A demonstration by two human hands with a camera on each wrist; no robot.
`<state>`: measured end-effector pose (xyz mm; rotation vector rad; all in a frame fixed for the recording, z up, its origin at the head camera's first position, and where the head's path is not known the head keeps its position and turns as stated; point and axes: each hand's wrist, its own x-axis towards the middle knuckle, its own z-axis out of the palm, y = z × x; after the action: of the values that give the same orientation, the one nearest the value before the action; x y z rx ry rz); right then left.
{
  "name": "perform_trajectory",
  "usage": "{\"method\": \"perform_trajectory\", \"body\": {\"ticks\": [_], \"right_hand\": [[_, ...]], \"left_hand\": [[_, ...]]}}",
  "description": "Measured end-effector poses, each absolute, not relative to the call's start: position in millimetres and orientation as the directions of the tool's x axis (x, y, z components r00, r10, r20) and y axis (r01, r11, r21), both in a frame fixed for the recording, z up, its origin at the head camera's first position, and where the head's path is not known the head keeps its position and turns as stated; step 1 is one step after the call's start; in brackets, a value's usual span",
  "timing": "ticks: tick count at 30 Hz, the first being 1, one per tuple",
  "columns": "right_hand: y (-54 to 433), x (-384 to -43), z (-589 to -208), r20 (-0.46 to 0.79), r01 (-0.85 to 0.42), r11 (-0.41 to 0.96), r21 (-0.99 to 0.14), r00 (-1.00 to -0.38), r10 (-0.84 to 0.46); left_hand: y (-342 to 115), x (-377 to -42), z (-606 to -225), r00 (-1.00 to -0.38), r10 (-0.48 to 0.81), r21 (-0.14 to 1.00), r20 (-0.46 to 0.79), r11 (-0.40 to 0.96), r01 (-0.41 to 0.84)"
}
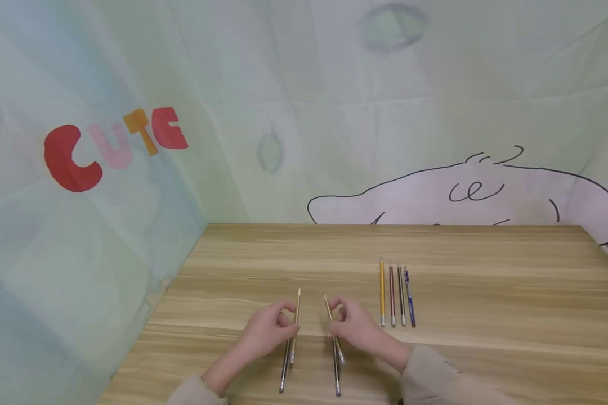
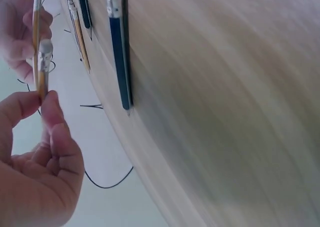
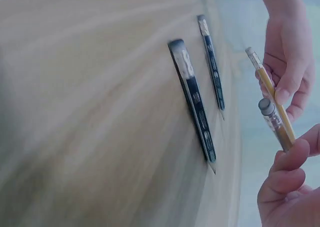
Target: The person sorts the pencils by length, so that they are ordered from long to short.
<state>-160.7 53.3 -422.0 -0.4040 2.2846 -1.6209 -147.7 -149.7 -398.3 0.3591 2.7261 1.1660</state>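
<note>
My left hand (image 1: 267, 332) pinches a yellow pencil (image 1: 297, 308) between thumb and fingers, its sharpened tip pointing to the far side. A second yellow pencil (image 1: 328, 308) is pinched by my right hand (image 1: 357, 326), tip also away, leaning slightly left. In the left wrist view, the eraser end (image 2: 45, 49) of the left pencil faces the camera. Below the held pencils, two dark pencils lie on the table, one on the left (image 1: 284, 371) and one on the right (image 1: 336, 371), both with silvery ends towards me. The right wrist view shows both dark pencils apart from the hands.
Right of my right hand, several pencils lie in a row: yellow (image 1: 382, 292), dark red (image 1: 392, 295), black (image 1: 401, 295) and blue-patterned (image 1: 410, 298). The wood-grain table (image 1: 486, 337) ends at a printed cloth backdrop (image 1: 284, 112), which also runs along the left side.
</note>
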Motion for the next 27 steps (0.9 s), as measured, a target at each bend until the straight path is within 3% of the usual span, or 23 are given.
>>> {"method": "perform_trajectory", "body": {"ticks": [9,27], "right_hand": [[66,-166,-416,-0.061,0.001,0.155,-0.988,-0.921,-0.386],[88,-167,-418,-0.017,-0.030,0.106,-0.994,-0.909,-0.416]], "left_hand": [[-129,-150,-398,-0.957,0.290,0.818,0.001,0.550,0.168],[-87,-150,-404,-0.953,0.303,0.923,-0.030,0.374,0.089]]}}
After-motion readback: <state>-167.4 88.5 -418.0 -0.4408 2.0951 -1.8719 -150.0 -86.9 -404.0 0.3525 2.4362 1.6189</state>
